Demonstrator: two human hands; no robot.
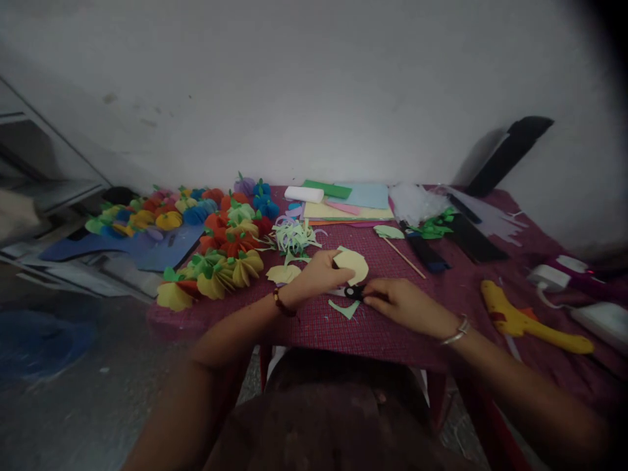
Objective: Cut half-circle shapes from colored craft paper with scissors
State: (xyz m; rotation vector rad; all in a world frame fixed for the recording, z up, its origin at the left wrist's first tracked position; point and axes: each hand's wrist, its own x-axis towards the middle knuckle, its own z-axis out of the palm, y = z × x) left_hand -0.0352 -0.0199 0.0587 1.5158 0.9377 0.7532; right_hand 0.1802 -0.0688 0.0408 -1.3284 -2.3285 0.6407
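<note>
My left hand point(321, 273) pinches a rounded piece of pale yellow paper point(354, 265), with a light green edge showing behind it. In my right hand point(392, 301) are small scissors with black handles point(354, 292); their blades point left, partly hidden under my left hand. A curved light green paper offcut point(346, 309) lies on the cloth just below the scissors. Left of my left hand rest cut yellow paper pieces point(283, 273). Behind them sits a heap of curly pale green paper strips point(293, 237).
Many colourful paper pumpkins point(235, 239) crowd the left side of the table point(314, 330). At the back lie stacked coloured sheets point(363, 208) and a white roll point(304, 193). A thin wooden stick point(405, 258), green paper leaves point(434, 226) and a yellow glue gun point(532, 322) are on the right.
</note>
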